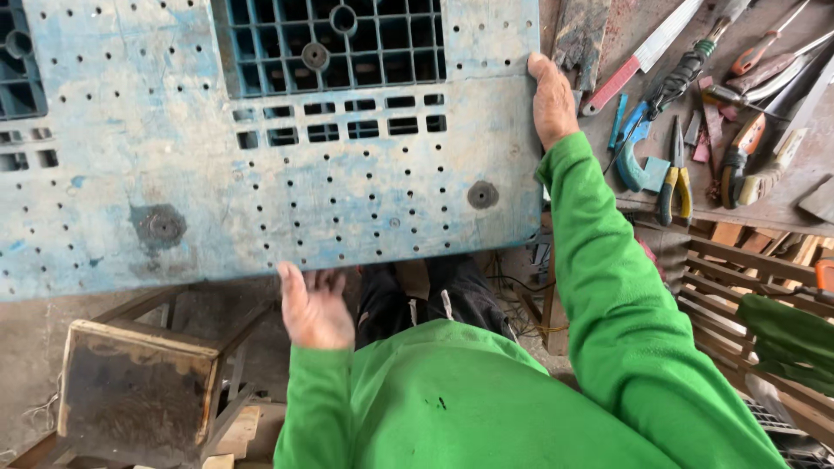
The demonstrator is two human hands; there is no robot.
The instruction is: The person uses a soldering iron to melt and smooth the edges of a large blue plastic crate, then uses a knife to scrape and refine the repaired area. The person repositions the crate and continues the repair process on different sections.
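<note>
A large, worn blue plastic panel (261, 174) with rows of holes and a grid section fills the upper left of the head view. My right hand (552, 100) grips its right edge, fingers wrapped over the side. My left hand (311, 304) is under its near edge, palm up with fingers curled against the underside. Both arms wear bright green sleeves.
A workbench (782, 208) at right carries pliers (673, 187), a blue-handled tool (634, 161), screwdrivers and other hand tools. A small wooden stool (139, 391) stands at lower left. Wooden slats (738, 287) and a green cloth (790, 339) lie at right.
</note>
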